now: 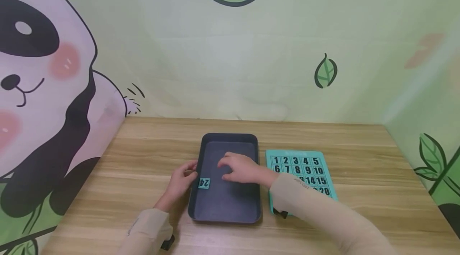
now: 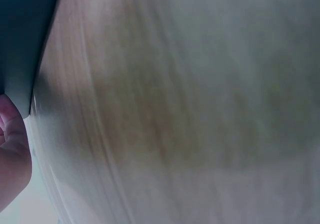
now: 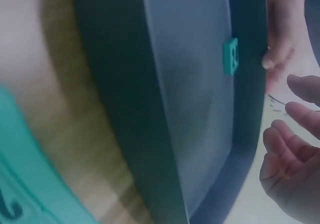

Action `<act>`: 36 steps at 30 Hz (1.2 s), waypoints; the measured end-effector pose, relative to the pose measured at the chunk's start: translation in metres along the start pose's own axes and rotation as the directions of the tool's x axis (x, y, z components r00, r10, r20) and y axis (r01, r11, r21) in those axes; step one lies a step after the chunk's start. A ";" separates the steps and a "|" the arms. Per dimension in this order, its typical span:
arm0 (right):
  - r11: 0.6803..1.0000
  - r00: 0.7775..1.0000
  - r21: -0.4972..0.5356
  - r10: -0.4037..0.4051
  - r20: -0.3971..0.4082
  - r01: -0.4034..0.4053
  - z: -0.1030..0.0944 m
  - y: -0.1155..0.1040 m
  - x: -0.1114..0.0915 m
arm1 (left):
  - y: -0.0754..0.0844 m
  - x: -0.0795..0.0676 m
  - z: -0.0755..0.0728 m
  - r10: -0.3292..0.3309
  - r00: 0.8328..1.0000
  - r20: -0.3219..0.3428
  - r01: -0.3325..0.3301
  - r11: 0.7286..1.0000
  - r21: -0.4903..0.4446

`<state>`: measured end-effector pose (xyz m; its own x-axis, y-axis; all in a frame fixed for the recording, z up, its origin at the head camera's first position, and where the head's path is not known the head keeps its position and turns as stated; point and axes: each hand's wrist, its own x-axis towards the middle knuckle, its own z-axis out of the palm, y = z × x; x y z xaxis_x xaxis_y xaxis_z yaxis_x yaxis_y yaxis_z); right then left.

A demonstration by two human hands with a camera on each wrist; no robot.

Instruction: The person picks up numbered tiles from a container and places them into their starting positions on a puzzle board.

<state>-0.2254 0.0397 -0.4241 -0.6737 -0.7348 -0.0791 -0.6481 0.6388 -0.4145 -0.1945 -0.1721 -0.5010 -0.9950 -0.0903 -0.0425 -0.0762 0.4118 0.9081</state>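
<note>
The dark tray (image 1: 224,203) is gripped at its rim by the left hand (image 1: 181,181); the right hand (image 1: 238,168) — fingers relaxed — is held over it, near tile 24 (image 1: 204,183).

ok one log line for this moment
left hand holds tray rim | right hand open over tray | tile 24 in tray | board beside tray

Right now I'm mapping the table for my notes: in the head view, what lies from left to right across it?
Left hand → tile marked 24 → right hand → teal number board.
</note>
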 end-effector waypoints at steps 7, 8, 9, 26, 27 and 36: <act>0.999 0.998 0.042 0.020 0.068 -0.023 0.027 -0.007 0.012 | 0.000 0.000 0.001 0.003 1.000 0.003 -0.003 1.000 -0.012; 0.999 0.997 0.045 0.018 0.073 -0.022 0.031 -0.008 0.013 | -0.001 0.000 0.001 0.006 1.000 0.005 -0.005 1.000 -0.014; 0.999 0.997 0.047 0.019 0.076 -0.023 0.035 -0.009 0.014 | -0.001 0.000 0.001 0.012 1.000 0.006 -0.012 1.000 -0.015; 0.994 0.998 0.110 0.012 0.065 -0.020 0.062 -0.016 0.016 | -0.004 0.002 0.000 0.023 1.000 0.007 -0.022 0.999 -0.044; 0.993 0.998 0.118 0.012 0.064 -0.019 0.063 -0.016 0.016 | -0.005 0.002 0.000 0.022 1.000 0.008 -0.022 0.999 -0.045; 0.974 0.994 0.228 -0.026 0.103 0.002 0.065 -0.020 0.010 | -0.008 -0.001 -0.002 0.146 0.989 0.003 -0.145 0.983 -0.115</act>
<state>-0.1961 0.0054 -0.4756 -0.6162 -0.7709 -0.1614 -0.5516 0.5686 -0.6102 -0.1925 -0.1768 -0.5073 -0.9957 -0.0263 0.0894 0.0767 0.3130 0.9466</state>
